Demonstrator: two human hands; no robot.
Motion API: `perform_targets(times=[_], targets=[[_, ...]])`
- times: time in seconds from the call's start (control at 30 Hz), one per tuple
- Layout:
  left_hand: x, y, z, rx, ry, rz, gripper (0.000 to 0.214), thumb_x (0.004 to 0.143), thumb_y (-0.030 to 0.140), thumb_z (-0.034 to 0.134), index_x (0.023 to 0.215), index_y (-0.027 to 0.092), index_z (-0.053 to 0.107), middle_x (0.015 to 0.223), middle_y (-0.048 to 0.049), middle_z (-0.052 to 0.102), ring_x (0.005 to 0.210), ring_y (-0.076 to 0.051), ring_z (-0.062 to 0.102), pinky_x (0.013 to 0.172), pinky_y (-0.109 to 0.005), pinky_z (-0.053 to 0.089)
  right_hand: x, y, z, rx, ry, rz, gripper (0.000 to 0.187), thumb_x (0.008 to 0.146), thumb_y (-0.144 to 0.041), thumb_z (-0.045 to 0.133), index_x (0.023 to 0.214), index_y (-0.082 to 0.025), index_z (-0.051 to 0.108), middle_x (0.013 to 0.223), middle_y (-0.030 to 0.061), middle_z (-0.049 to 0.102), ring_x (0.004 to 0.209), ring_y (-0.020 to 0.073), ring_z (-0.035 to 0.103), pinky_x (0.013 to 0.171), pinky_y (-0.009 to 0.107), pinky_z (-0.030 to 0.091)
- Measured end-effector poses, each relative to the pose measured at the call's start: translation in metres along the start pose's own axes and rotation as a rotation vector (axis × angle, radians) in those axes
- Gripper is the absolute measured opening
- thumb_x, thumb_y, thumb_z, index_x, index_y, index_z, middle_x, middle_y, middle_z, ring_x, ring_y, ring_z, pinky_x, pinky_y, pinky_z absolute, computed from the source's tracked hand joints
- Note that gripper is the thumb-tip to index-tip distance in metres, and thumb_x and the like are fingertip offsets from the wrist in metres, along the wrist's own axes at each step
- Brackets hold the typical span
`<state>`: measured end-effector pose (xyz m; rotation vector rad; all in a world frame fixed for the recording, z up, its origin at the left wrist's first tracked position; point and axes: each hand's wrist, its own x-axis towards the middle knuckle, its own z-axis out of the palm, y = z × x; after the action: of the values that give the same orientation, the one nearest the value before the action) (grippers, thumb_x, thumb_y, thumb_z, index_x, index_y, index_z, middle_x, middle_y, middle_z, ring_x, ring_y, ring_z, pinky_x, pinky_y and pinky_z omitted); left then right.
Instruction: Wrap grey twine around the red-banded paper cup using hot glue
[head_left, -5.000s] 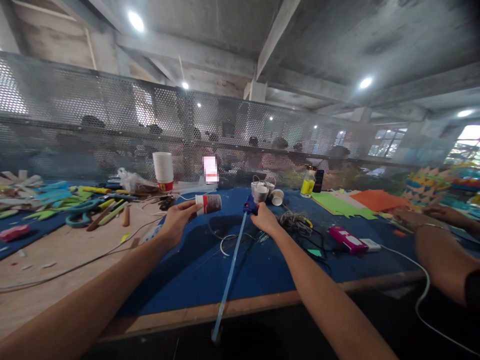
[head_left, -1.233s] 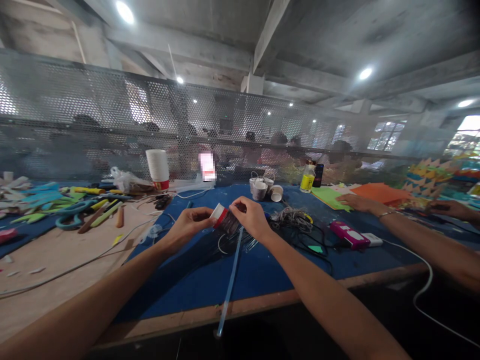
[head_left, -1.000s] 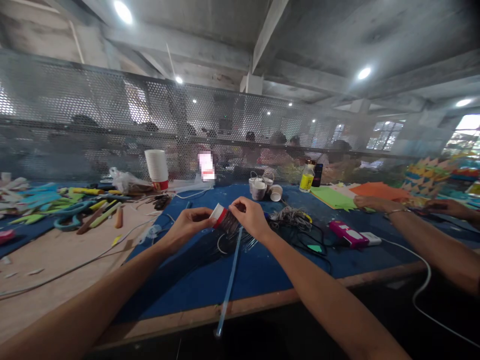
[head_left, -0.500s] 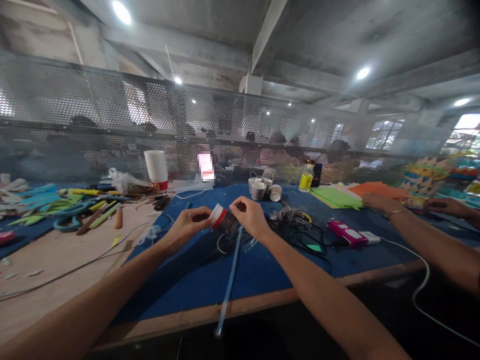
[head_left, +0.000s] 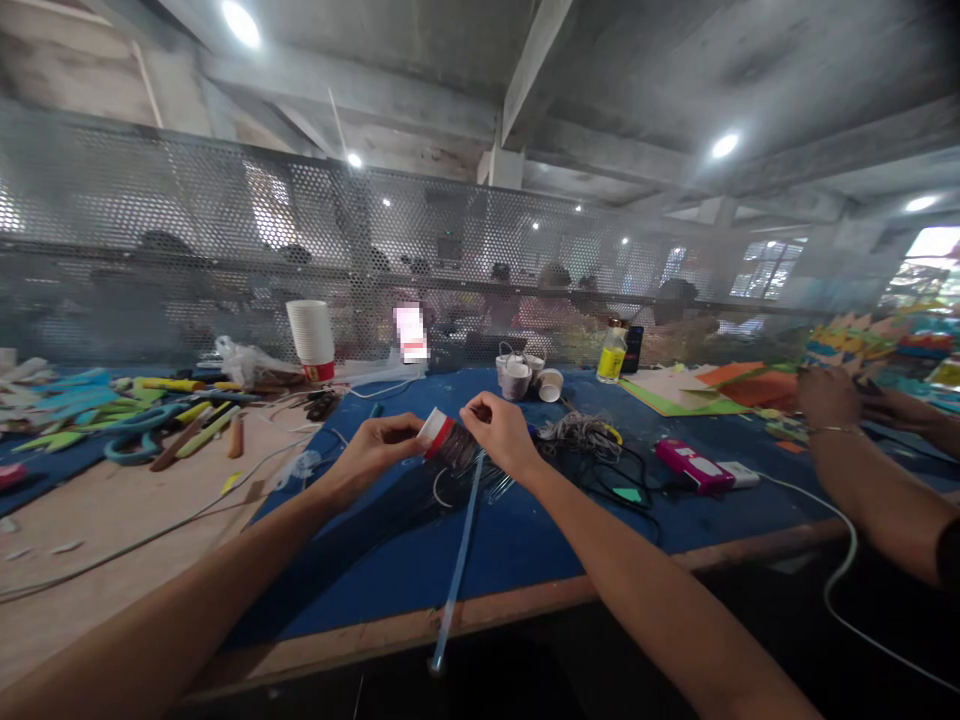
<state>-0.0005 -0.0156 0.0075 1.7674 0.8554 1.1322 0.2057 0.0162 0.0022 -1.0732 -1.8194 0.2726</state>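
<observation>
My left hand [head_left: 382, 446] grips a small paper cup [head_left: 436, 431] tilted on its side. The cup shows a white rim, a red band and a dark lower part. My right hand [head_left: 499, 432] is closed in a pinch close to the cup's lower end; what its fingertips hold is too small to make out. A thin white loop [head_left: 444, 490] hangs below the cup. Beneath my hands, a long translucent stick [head_left: 459, 575] reaches past the table's front edge. Cord-wrapped little cups [head_left: 516, 380] with handles stand farther back, beside a tangle of grey cord [head_left: 581, 435].
To the left are stacked paper cups [head_left: 310, 335], blue-handled scissors [head_left: 135, 445] and foam scraps. On the right lie a magenta box [head_left: 694, 467] with a white cable and coloured sheets [head_left: 675, 392]. A co-worker's hands [head_left: 829, 400] work at far right. A perforated screen [head_left: 450, 230] stands behind.
My hands and the cup have barely moved. At the right, the co-worker's nearer hand has drawn back from the green sheet toward the right, and the coloured sheets have shifted.
</observation>
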Motion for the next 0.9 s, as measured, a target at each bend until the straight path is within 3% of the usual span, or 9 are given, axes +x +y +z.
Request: perform_targets(times=[0.2, 0.3, 0.43, 0.53, 0.63, 0.9], targets=[[0.0, 0.0, 0.0, -0.012, 0.013, -0.024, 0.015, 0.075, 0.032, 0.071, 0.081, 0.019, 0.073, 0.081, -0.0027, 0.07, 0.08, -0.02, 0.06, 0.078, -0.03, 0.044, 0.002, 0.004, 0.0, -0.015, -0.008, 0.048, 0.021, 0.085, -0.039, 0.057, 0.079, -0.021, 0.064, 0.074, 0.0007, 0.067, 0.07, 0.015, 0.061, 0.067, 0.024, 0.043], [0.001, -0.003, -0.002, -0.032, 0.041, -0.026, 0.014, 0.074, 0.032, 0.073, 0.08, 0.019, 0.074, 0.081, -0.0024, 0.071, 0.08, -0.02, 0.062, 0.079, -0.03, 0.044, 0.005, 0.009, -0.001, 0.062, -0.007, 0.083, 0.031, 0.092, -0.045, 0.048, 0.089, -0.021, 0.066, 0.078, 0.0019, 0.068, 0.074, 0.0154, 0.063, 0.07, 0.026, 0.045], [0.005, -0.009, -0.006, -0.061, 0.159, -0.033, 0.022, 0.072, 0.035, 0.075, 0.084, 0.017, 0.075, 0.085, -0.0043, 0.073, 0.082, -0.02, 0.064, 0.079, -0.03, 0.046, 0.009, 0.014, -0.001, 0.244, -0.005, 0.107, 0.045, 0.094, -0.054, 0.039, 0.113, -0.019, 0.061, 0.107, 0.008, 0.068, 0.098, 0.0169, 0.064, 0.086, 0.028, 0.047], [0.007, -0.013, -0.009, -0.098, 0.212, -0.05, 0.029, 0.071, 0.037, 0.076, 0.09, 0.015, 0.075, 0.09, -0.007, 0.074, 0.086, -0.022, 0.065, 0.081, -0.031, 0.046, 0.008, 0.011, 0.001, 0.337, -0.127, 0.114, 0.053, 0.088, -0.057, 0.05, 0.125, -0.019, 0.054, 0.12, 0.0102, 0.064, 0.111, 0.0189, 0.06, 0.096, 0.032, 0.044], [0.007, -0.015, -0.01, -0.125, 0.219, -0.062, 0.031, 0.07, 0.037, 0.077, 0.092, 0.015, 0.074, 0.089, -0.0069, 0.074, 0.083, -0.021, 0.065, 0.079, -0.03, 0.047, 0.004, 0.009, 0.004, 0.353, -0.251, 0.103, 0.061, 0.079, -0.052, 0.066, 0.129, -0.019, 0.051, 0.122, 0.011, 0.063, 0.112, 0.0205, 0.06, 0.098, 0.034, 0.044], [0.009, -0.017, -0.011, -0.219, 0.25, -0.089, 0.025, 0.07, 0.037, 0.076, 0.084, 0.016, 0.075, 0.082, -0.0056, 0.073, 0.073, -0.018, 0.065, 0.072, -0.028, 0.049, 0.0, 0.007, 0.006, 0.327, -0.198, -0.036, 0.064, 0.07, -0.044, 0.077, 0.126, -0.022, 0.053, 0.126, 0.0095, 0.06, 0.113, 0.0214, 0.059, 0.1, 0.035, 0.044]])
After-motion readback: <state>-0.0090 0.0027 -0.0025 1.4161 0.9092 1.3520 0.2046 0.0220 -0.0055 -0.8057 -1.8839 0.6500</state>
